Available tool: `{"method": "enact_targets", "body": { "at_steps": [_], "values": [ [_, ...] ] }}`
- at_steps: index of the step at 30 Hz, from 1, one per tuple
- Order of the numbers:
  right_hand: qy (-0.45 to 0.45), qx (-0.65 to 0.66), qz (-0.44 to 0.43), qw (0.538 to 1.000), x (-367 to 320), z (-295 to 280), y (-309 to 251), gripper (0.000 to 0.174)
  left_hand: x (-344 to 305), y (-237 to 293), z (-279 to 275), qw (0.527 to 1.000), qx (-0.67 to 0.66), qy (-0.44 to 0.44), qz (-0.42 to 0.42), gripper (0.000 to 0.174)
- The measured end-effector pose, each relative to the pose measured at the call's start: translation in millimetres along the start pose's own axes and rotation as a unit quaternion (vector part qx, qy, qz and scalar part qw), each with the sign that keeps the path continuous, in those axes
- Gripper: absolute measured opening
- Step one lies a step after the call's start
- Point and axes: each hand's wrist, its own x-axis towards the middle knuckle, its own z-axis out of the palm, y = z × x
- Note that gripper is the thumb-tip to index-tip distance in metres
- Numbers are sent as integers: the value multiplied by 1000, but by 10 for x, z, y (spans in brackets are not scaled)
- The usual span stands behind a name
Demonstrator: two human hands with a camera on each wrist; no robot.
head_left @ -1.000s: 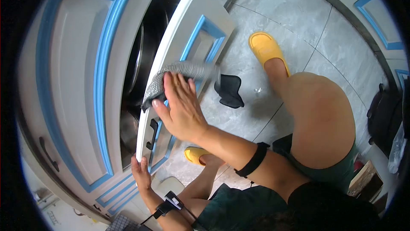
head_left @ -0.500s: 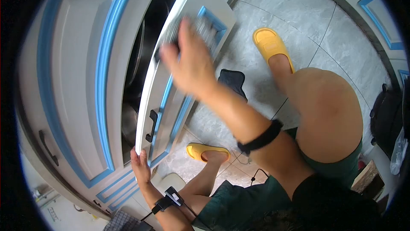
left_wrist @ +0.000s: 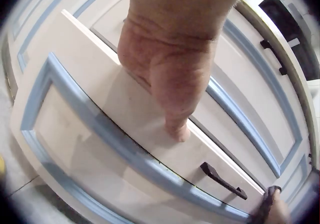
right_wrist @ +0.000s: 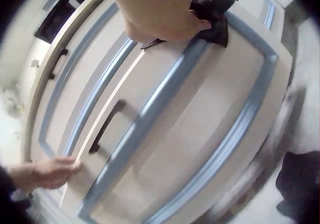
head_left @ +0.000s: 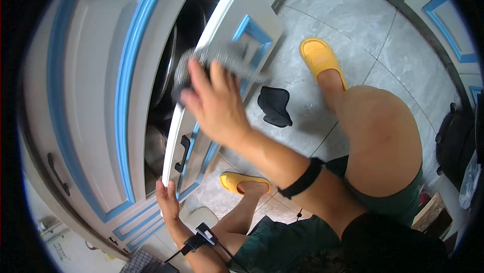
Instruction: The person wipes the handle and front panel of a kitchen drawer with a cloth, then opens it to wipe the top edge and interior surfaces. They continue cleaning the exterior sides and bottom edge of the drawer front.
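Note:
A white cabinet door [head_left: 214, 36] with blue trim stands ajar. My left hand [head_left: 169, 200] grips its edge below the black handle [head_left: 183, 153], thumb on the outer face. Higher on the same edge, my right hand [head_left: 219, 109] holds a silvery-grey cloth [head_left: 222, 56] with dark edging against the door; hand and cloth are blurred. In the right wrist view, dark cloth ends [right_wrist: 217, 29] stick out beyond the right hand. The left wrist view shows the left thumb [left_wrist: 177, 129] on the door face.
Metal cookware [head_left: 156, 144] sits in the dark cabinet. A black piece of cloth [head_left: 275, 106] lies on the grey tile floor [head_left: 348, 10], near feet in yellow slippers [head_left: 320, 56]. A black bag [head_left: 452, 139] stands at the far right.
My right hand and the grey cloth slid up along the door's edge, then came partway back down. The left hand stays on the lower edge.

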Motion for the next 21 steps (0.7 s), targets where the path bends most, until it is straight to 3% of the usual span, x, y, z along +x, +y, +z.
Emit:
{"method": "enact_targets", "body": {
  "at_steps": [3,4,7,10,14,17,21],
  "values": [
    [105,-28,48,993,785,-248,207,53,-13,-87,-8,1000,-5,-1,12,34],
    [220,-72,-9,973,994,-175,435,52,13,-139,-12,1000,-13,-3,20,33],
    [177,-36,-20,983,921,-250,369,39,26,-207,-26,1000,-20,-12,-5,30],
    [142,-25,-27,989,349,-40,168,29,-3,-120,3,998,-62,-13,25,28],
    [-51,149,52,986,-464,324,-154,18,0,-77,22,996,-86,-11,8,28],
    [-119,102,29,987,-834,453,-111,18,-15,-50,21,999,-50,-1,16,29],
    [-117,38,-42,991,-765,366,21,21,17,-136,35,998,-32,15,45,31]
  ]
}}
